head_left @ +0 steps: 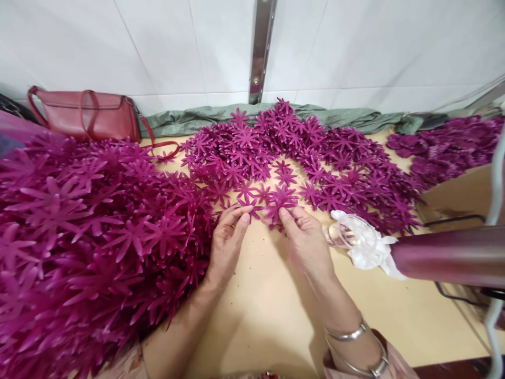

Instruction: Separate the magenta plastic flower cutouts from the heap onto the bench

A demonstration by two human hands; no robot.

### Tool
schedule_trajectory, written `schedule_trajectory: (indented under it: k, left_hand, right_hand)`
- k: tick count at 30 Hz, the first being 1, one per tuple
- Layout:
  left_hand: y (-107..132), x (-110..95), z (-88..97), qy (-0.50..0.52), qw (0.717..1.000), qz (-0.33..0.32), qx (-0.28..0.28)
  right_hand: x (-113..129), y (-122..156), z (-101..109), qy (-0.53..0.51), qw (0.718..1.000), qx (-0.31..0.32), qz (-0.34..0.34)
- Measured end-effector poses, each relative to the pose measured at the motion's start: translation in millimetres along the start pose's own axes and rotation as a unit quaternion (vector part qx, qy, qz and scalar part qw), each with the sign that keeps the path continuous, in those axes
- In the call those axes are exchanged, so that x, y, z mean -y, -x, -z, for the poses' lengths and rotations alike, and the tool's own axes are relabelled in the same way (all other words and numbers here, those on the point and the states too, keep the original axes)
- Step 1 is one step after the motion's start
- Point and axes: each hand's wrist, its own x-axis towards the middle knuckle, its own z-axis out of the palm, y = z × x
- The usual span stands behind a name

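Note:
My left hand (230, 237) pinches a small magenta star-shaped artificial petal piece (249, 202) between thumb and fingertips. Just to its right, my right hand (305, 234) grips several similar petal pieces (282, 200) stacked together, thumb on top. The two hands are a short way apart above the table. Loose petal pieces (284, 173) lie right beyond the fingertips. A heap of them (244, 142) curves across the back, and a much larger pile (118, 231) rises beside my left forearm. Two silver bangles circle my right wrist.
At the back left stands a red handbag (90, 113), its strap trailing on the table (268, 295). On the right are a purple cylinder (450, 255) with white crumpled material (369, 242) at its end, a cardboard box (457, 195) and more purple petals (465, 142). Green cloth (189, 121) lines the wall.

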Motion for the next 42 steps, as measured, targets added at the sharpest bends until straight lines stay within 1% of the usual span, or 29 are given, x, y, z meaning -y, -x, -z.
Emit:
schedule_trajectory:
  k: [2, 8, 12, 15, 17, 22, 24, 26, 30, 33, 36, 38, 42]
  left_hand:
    - [0, -2, 0.4, -0.009, 1.0, -0.003, 0.01]
    - [-2, -5, -1.2, 0.003, 0.999, -0.022, 0.031]
    - [-2, -5, -3.6, 0.028, 0.999, -0.013, 0.028]
    - [-1, -5, -4.2, 0.019, 0.999, -0.009, 0.04]
    - [-1, -5, -4.3, 0.018, 0.999, -0.004, 0.042]
    - [-3, 0, -4.9, 0.07, 0.997, 0.024, -0.008]
    - [-3, 2, -5.0, 0.07, 0.997, 0.025, -0.008]
    - [-3, 3, -5.0, 0.074, 0.997, 0.028, 0.0]
    - [-3, 7, -4.5, 0.1, 0.995, 0.029, 0.002]
    - [-3, 10, -3.3, 0.101, 0.995, 0.023, -0.008]
    - [-2, 10, -2.1, 0.098, 0.995, 0.026, -0.001]
    - [-1, 9, -1.9, 0.1, 0.994, 0.031, 0.013]
    - [1, -1, -3.2, 0.072, 0.996, 0.03, 0.048]
  right_hand:
    - [-1, 2, -2, 0.031, 0.999, 0.02, 0.009]
    - [-2, 5, -5, 0.072, 0.996, 0.053, -0.01]
    - [-2, 7, -5, 0.07, 0.996, 0.048, -0.021]
    - [0, 6, -6, 0.058, 0.997, 0.048, -0.014]
    - [1, 4, -6, 0.043, 0.998, 0.037, -0.015]
    - [3, -2, -1, -0.061, 0.997, -0.044, -0.011]
    - [2, -3, 2, -0.082, 0.996, -0.046, -0.003]
    - [-1, -3, 4, -0.057, 0.998, -0.033, 0.014]
    - [-3, -1, 3, 0.029, 0.998, -0.025, 0.045]
    - [0, 1, 1, 0.037, 0.998, -0.03, 0.041]
    - [2, 3, 0, 0.036, 0.998, -0.033, 0.044]
    - [3, 4, -1, 0.04, 0.998, -0.018, 0.038]
    - [4, 7, -5, 0.049, 0.998, 0.028, -0.006]
